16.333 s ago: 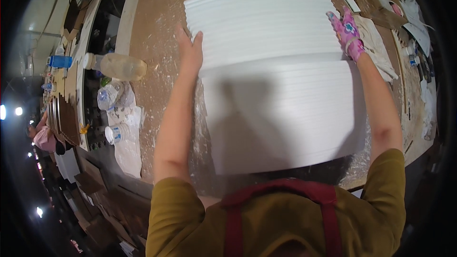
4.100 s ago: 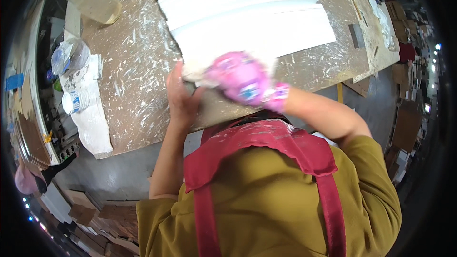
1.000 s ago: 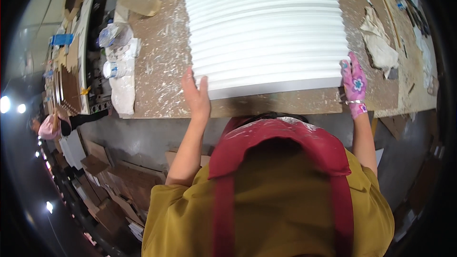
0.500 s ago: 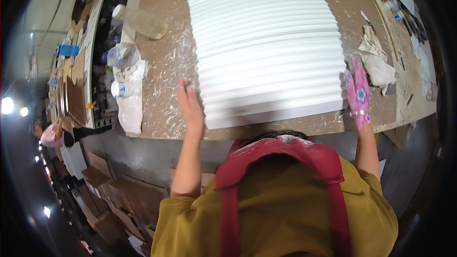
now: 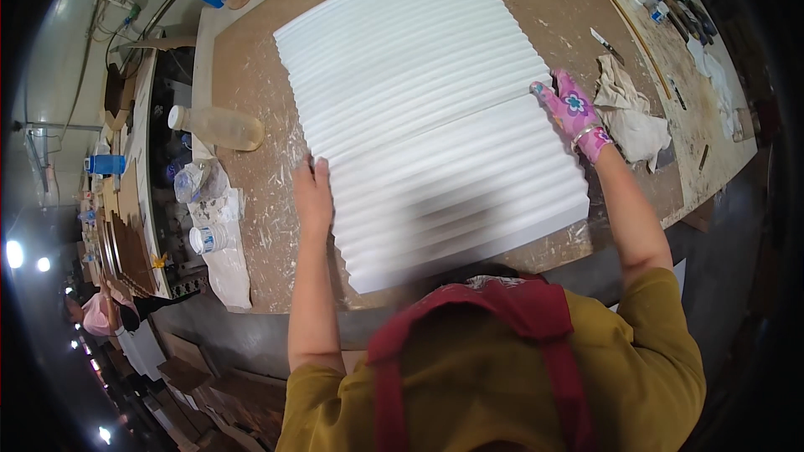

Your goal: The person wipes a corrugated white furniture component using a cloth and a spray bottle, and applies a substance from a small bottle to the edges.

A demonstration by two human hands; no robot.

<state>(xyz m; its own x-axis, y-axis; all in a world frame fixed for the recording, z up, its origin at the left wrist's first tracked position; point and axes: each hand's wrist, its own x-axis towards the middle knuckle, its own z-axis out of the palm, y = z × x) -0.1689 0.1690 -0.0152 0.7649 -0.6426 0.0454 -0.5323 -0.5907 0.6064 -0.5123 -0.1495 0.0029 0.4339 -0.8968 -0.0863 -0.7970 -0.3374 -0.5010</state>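
Hands flat against a white corrugated panel on the tabletop: left hand and gloved right hand square its opposite edges; next, likely a steady, even grip.

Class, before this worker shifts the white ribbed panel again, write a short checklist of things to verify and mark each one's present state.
1. Left hand on the white ribbed panel edge: ok.
2. Right hand, in a pink glove, on the opposite edge: ok.
3. Panel flat on the workbench: ok.
4. Plastic bottle apart from the panel: ok.
5. Crumpled rag apart from the panel: ok.
6. Grip firmness: cannot tell.
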